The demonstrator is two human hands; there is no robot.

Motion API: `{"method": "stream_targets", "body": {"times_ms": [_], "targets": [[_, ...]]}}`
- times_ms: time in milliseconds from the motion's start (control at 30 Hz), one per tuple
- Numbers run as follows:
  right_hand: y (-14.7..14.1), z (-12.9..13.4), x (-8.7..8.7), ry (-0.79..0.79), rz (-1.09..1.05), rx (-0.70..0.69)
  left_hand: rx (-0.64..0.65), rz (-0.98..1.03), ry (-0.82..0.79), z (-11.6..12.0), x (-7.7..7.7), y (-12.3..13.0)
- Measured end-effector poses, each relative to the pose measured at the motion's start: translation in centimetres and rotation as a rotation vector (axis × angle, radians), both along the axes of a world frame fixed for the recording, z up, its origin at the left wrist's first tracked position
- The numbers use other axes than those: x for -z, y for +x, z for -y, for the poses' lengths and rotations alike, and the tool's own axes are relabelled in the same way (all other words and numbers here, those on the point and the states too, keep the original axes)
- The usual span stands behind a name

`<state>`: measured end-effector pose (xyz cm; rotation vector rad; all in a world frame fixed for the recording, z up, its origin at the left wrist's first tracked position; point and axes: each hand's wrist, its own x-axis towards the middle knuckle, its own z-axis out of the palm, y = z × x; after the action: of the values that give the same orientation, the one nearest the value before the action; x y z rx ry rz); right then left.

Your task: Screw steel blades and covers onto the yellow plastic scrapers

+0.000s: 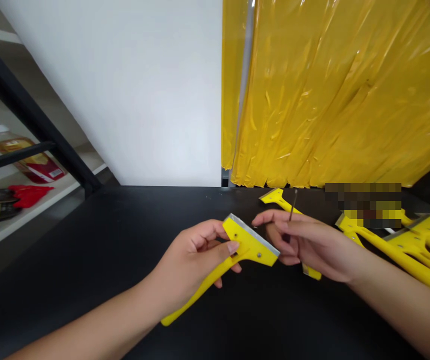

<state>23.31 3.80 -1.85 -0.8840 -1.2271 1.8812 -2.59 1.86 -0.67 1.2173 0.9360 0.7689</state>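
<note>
My left hand is closed around a yellow scraper with a metal blade along its wide head. Its thumb presses on the head, while the handle points down toward me. One screw shows in the head, and near the blade's other end is a dark hole. Just right of the blade, my right hand has curled fingers with a thin dark metal rod sticking up from them. A tiny bright bit at its index fingertip is too small to name. Another yellow scraper lies behind that hand, partly hidden.
Several yellow scrapers lie at the right of the black table. Part of that area is pixelated. A white panel and yellow plastic sheeting stand behind. On the left shelf is a bottle beside a red item.
</note>
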Motion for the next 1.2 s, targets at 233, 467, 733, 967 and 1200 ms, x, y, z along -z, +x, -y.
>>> {"method": "stream_targets", "body": {"times_ms": [233, 467, 733, 967, 1200], "targets": [[1.6, -1.4, 0.0, 0.499, 0.683, 0.436, -0.226, 0.035, 0.035, -1.4, 0.1, -0.6], [2.1, -1.4, -0.7, 0.669, 0.746, 0.590, -0.373, 0.014, 0.070, -1.8, 0.0, -0.5], [0.8, -0.4, -0.4, 0.841, 0.924, 0.369, -0.375, 0.017, 0.083, -1.9, 0.1, -0.3], [0.8, -0.5, -0.3, 0.906, 0.983, 0.351, -0.384, 0.019, 0.077, -2.0, 0.1, -0.4], [1.1, -0.3, -0.8, 0.968, 1.014, 0.346, -0.378, 0.015, 0.067, -2.3, 0.3, -0.5]]}}
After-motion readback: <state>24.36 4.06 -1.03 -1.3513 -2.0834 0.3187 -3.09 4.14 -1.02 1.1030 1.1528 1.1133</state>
